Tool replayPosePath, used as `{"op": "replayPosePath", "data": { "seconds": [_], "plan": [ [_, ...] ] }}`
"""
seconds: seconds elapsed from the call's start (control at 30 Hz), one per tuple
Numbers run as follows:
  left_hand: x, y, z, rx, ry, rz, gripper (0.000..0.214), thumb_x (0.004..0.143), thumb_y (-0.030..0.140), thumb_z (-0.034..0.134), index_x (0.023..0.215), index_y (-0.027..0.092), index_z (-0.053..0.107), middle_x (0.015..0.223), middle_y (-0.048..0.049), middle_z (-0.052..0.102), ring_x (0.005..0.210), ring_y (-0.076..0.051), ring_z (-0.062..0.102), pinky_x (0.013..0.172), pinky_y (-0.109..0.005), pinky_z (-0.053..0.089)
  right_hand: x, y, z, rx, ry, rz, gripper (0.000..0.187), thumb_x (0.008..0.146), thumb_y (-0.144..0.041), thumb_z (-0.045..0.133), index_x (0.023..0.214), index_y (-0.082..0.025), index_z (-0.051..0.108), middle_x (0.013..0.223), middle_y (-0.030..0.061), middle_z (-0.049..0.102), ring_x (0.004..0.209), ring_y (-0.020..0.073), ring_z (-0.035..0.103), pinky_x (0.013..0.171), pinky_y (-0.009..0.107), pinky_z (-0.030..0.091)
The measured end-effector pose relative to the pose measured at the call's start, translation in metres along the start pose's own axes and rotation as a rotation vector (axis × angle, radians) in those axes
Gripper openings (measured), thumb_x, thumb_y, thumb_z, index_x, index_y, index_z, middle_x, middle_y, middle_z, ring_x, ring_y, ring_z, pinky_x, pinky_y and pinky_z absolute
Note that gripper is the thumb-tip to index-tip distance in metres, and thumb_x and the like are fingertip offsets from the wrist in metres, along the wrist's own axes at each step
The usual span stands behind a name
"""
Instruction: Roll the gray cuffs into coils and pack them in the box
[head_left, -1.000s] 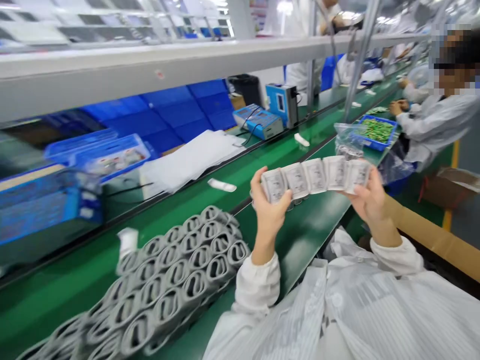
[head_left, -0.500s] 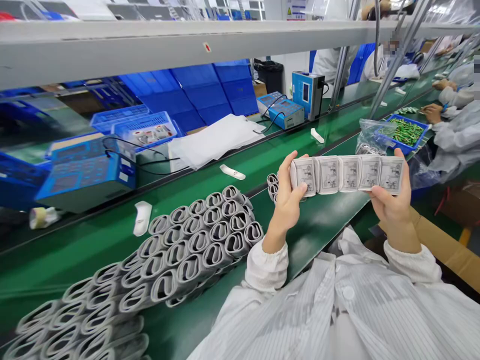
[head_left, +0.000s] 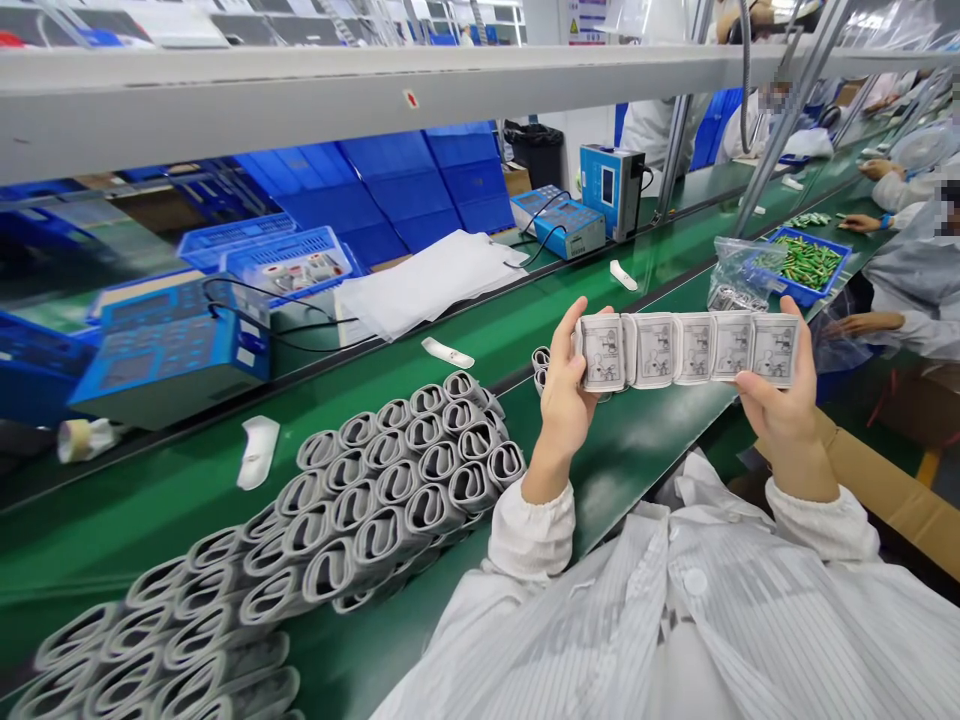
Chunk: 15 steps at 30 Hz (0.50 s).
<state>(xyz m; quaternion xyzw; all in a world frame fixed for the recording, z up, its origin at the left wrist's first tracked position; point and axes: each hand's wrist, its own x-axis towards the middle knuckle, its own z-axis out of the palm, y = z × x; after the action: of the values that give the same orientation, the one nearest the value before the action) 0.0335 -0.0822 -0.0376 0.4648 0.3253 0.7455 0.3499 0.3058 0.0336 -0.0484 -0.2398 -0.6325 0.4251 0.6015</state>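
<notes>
Between my two hands, above the green belt, is a row of rolled grey blood-pressure cuffs [head_left: 694, 349] pressed side by side, their printed line drawings facing me. My left hand [head_left: 564, 395] grips the row's left end, its thumb at the side of the end cuff. At the right end, my right hand [head_left: 784, 405] is closed on the row, with the thumb at the lower front. Stacked rolled cuffs [head_left: 390, 480] lie on their sides to the left of my left hand. A few more rolls [head_left: 540, 368] show partly behind that hand.
White curved pieces [head_left: 259, 452] lie spaced along the green belt [head_left: 360, 375]. White sheets [head_left: 435, 280] and blue devices [head_left: 172, 350] stand beyond it. A clear bag [head_left: 742, 275] and a blue tray [head_left: 810, 265] of green parts sit right, near co-workers' hands. A shelf beam [head_left: 480, 85] crosses above.
My left thumb has moved off the front of the end cuff to its side. The held row shifted slightly left. The white pieces slid left along the belt; a co-worker's hand appeared below the tray.
</notes>
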Motion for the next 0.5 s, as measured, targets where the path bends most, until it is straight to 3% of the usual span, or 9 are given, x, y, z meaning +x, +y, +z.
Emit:
{"op": "replayPosePath", "data": {
  "seconds": [0.13, 0.3, 0.43, 0.5],
  "plan": [
    [0.001, -0.001, -0.004, 0.111, -0.012, 0.056, 0.073, 0.108, 0.068, 0.059, 0.175, 0.043, 0.044, 0.171, -0.0080, 0.064, 0.155, -0.037, 0.066, 0.115, -0.052, 0.067, -0.001, -0.006, 0.007, 0.089, 0.020, 0.048, 0.100, 0.075, -0.034, 0.102, 0.163, -0.052, 0.059, 0.166, 0.0017, 0.065, 0.158, 0.0350, 0.062, 0.127, 0.058, 0.061],
    [0.003, -0.003, -0.004, 0.206, -0.035, 0.123, 0.073, 0.111, 0.073, 0.052, 0.177, 0.045, 0.038, 0.172, -0.0097, 0.062, 0.153, -0.036, 0.068, 0.119, -0.053, 0.065, -0.001, -0.015, 0.016, 0.107, 0.022, 0.090, 0.096, 0.074, -0.040, 0.105, 0.158, -0.055, 0.060, 0.168, 0.0017, 0.063, 0.162, 0.0378, 0.056, 0.127, 0.062, 0.061],
    [0.002, -0.004, -0.001, 0.312, -0.008, 0.233, 0.092, 0.097, 0.078, 0.077, 0.173, 0.042, 0.040, 0.167, -0.0145, 0.062, 0.151, -0.039, 0.068, 0.127, -0.060, 0.056, -0.003, -0.017, 0.020, 0.091, 0.027, 0.016, 0.105, 0.072, -0.049, 0.106, 0.164, -0.049, 0.054, 0.161, 0.0062, 0.067, 0.158, 0.0391, 0.060, 0.131, 0.059, 0.056],
    [0.001, -0.002, 0.000, 0.354, 0.001, 0.256, 0.100, 0.091, 0.074, 0.088, 0.172, 0.041, 0.039, 0.165, -0.0154, 0.062, 0.152, -0.040, 0.066, 0.130, -0.062, 0.053, -0.005, -0.018, 0.019, 0.059, 0.013, 0.013, 0.107, 0.073, -0.054, 0.104, 0.166, -0.052, 0.050, 0.165, 0.0056, 0.064, 0.161, 0.0402, 0.056, 0.130, 0.059, 0.058]
  ]
}}
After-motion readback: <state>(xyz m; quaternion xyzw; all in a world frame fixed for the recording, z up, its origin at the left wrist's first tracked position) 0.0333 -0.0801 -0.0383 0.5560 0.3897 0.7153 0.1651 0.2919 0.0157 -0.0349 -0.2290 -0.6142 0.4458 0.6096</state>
